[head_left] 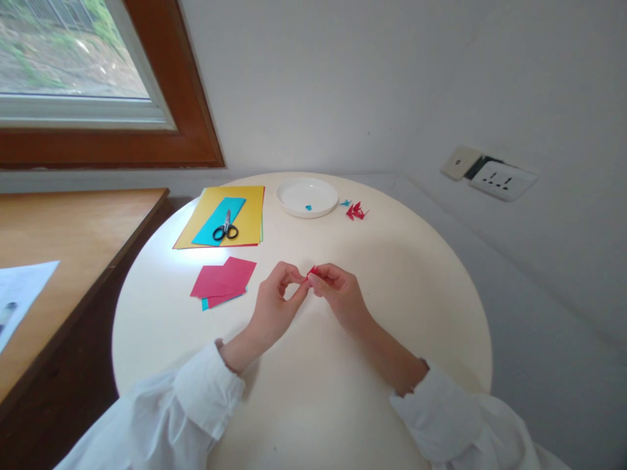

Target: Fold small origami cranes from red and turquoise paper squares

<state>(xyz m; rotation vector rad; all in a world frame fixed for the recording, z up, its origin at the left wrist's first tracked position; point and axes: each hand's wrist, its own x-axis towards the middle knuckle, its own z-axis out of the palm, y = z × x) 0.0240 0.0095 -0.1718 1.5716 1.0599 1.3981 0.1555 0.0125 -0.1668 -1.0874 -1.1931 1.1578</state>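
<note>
A small piece of folded red paper (pixel 312 270) is pinched between my two hands over the middle of the table. My left hand (pixel 274 297) grips its left side between thumb and fingertips. On the other side, my right hand (pixel 343 295) closes thumb and fingers round it, and most of the paper is hidden there. Left of my left hand lie red paper squares (pixel 223 279), overlapping, with a blue sheet (pixel 205 304) peeking out below. Several red paper cranes (pixel 356 211) and a blue paper crane (pixel 346 203) lie farther off, beyond my right hand.
A white plate (pixel 289 209) at the table's far side holds a tiny blue paper piece (pixel 308 207). Black-handled scissors (pixel 226 228) rest on a blue strip (pixel 206 234) atop yellow sheets (pixel 252 219). A wooden desk (pixel 73 228) stands left of the round white table (pixel 421 287).
</note>
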